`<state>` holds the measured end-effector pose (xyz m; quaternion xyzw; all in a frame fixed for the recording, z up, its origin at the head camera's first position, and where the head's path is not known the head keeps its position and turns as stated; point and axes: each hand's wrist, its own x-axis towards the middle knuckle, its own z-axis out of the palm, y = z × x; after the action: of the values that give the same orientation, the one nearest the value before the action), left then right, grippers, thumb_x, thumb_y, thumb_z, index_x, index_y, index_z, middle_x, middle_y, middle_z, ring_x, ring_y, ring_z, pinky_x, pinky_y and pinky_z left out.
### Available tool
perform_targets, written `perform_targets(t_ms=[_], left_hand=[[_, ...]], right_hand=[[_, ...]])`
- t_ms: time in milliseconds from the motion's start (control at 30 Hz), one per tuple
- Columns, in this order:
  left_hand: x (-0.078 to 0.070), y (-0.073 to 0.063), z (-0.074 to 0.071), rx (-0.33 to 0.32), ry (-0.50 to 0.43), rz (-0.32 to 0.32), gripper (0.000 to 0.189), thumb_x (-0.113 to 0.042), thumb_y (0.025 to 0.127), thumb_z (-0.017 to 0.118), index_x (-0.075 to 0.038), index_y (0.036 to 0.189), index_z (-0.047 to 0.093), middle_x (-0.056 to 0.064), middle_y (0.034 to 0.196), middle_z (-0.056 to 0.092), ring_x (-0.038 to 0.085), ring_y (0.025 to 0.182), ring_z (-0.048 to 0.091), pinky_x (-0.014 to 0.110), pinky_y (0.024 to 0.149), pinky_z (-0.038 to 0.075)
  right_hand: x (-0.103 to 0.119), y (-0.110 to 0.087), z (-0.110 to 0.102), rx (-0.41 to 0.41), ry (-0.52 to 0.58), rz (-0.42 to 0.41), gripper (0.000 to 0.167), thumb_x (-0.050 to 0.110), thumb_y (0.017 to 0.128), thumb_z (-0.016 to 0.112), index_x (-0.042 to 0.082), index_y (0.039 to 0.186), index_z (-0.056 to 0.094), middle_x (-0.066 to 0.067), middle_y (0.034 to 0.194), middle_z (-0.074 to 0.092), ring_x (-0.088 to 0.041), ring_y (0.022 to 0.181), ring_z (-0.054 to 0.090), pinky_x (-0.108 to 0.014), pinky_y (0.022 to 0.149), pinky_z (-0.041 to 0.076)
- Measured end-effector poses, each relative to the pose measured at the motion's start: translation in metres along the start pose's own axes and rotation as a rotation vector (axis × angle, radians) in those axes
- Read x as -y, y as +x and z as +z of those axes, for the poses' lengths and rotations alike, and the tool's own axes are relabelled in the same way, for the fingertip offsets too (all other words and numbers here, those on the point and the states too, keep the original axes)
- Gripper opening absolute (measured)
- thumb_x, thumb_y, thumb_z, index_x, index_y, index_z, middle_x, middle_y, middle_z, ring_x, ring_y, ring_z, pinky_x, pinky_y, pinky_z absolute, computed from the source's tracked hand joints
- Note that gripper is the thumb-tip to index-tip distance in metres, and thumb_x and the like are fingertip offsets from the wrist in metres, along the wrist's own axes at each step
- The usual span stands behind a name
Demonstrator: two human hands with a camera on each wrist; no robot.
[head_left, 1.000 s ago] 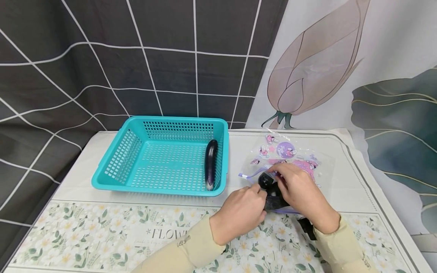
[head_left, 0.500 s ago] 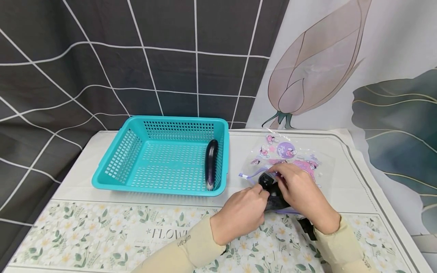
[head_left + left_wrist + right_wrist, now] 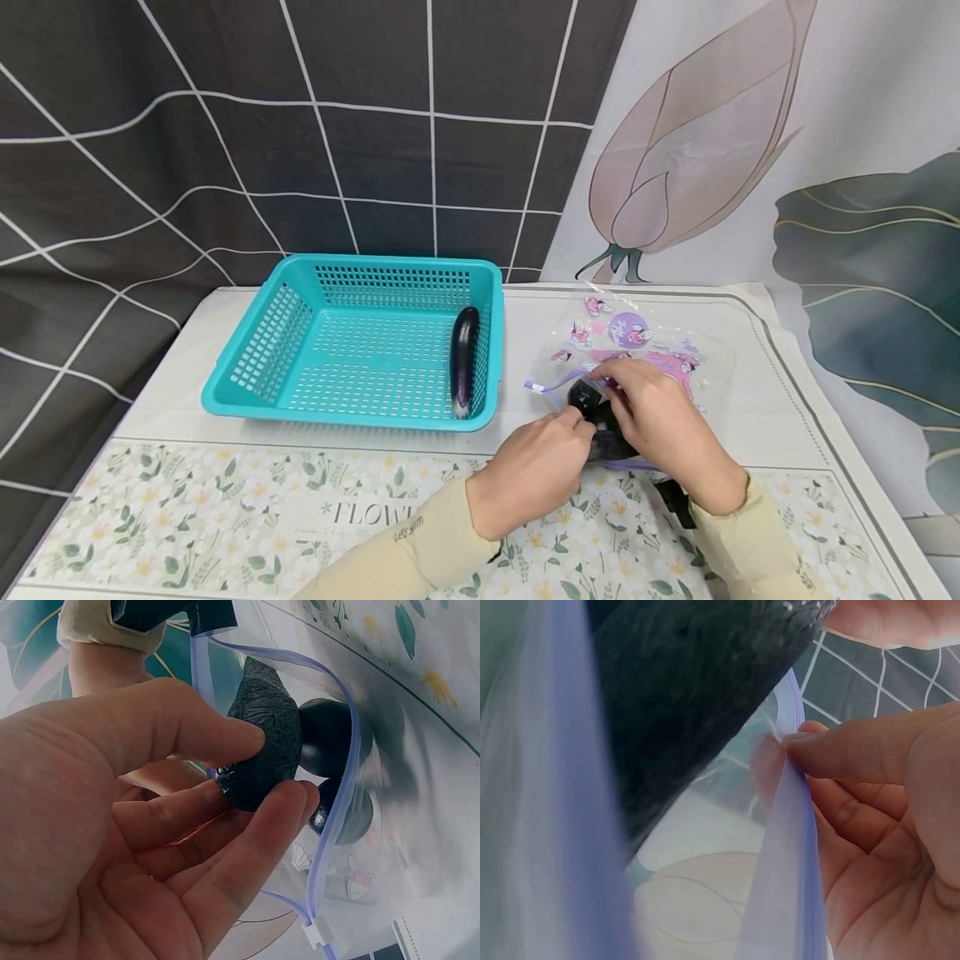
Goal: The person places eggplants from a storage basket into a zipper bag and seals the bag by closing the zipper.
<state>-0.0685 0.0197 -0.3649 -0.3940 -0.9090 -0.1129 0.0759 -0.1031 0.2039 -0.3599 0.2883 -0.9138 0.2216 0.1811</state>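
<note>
Between the thumb and fingers of my left hand (image 3: 534, 467) is a dark, wrinkled, tapered thing (image 3: 266, 735); its kind does not show plainly. That thing reaches into the mouth of a clear zip bag (image 3: 708, 358) with pink and purple prints and a purple zip edge (image 3: 810, 847). Two dark, smooth, rounded things (image 3: 324, 739) lie inside the bag beside it. My right hand (image 3: 667, 417) pinches the bag's zip edge between thumb and finger, as the right wrist view shows. In the head view my hands partly hide the bag's mouth.
A turquoise perforated basket (image 3: 352, 423) stands to the left, with a dark purple eggplant (image 3: 464, 362) lying along its right side. A white tablecloth with a floral band (image 3: 225, 508) covers the table. Behind hang a dark checked curtain and a flower-patterned one.
My left hand has shifted slightly right, toward the bag, with the dark wrinkled thing. My right hand, the bag and the basket look unchanged.
</note>
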Motion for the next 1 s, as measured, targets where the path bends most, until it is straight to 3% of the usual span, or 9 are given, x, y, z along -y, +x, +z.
perform_targets(t_ms=[267,500,1000], left_hand=[[-0.001,0.002,0.000,-0.016,-0.021,0.007,0.017,-0.007,0.084,0.072,-0.004,0.100,0.071,0.000,0.085,0.058,0.005,0.066,0.054,0.014,0.056,0.047],[-0.001,0.005,0.006,-0.080,0.029,0.034,0.011,-0.010,0.082,0.072,-0.006,0.092,0.070,0.000,0.080,0.057,0.006,0.064,0.054,0.015,0.053,0.046],[0.000,0.014,0.014,-0.072,0.049,0.037,0.009,-0.013,0.085,0.072,-0.007,0.091,0.070,0.001,0.081,0.059,0.006,0.066,0.055,0.014,0.054,0.046]], right_hand=[[0.000,0.000,0.000,-0.008,-0.002,-0.008,0.021,-0.012,0.085,0.063,0.001,0.100,0.068,-0.011,0.097,0.070,-0.029,0.089,0.069,-0.047,0.074,0.057],[0.000,-0.001,0.000,-0.011,0.003,-0.017,0.022,-0.013,0.084,0.064,0.001,0.099,0.069,-0.011,0.098,0.070,-0.028,0.088,0.069,-0.046,0.073,0.057],[0.002,0.000,-0.002,-0.010,0.020,-0.012,0.026,-0.015,0.082,0.067,0.003,0.102,0.070,-0.010,0.101,0.071,-0.027,0.090,0.069,-0.045,0.074,0.057]])
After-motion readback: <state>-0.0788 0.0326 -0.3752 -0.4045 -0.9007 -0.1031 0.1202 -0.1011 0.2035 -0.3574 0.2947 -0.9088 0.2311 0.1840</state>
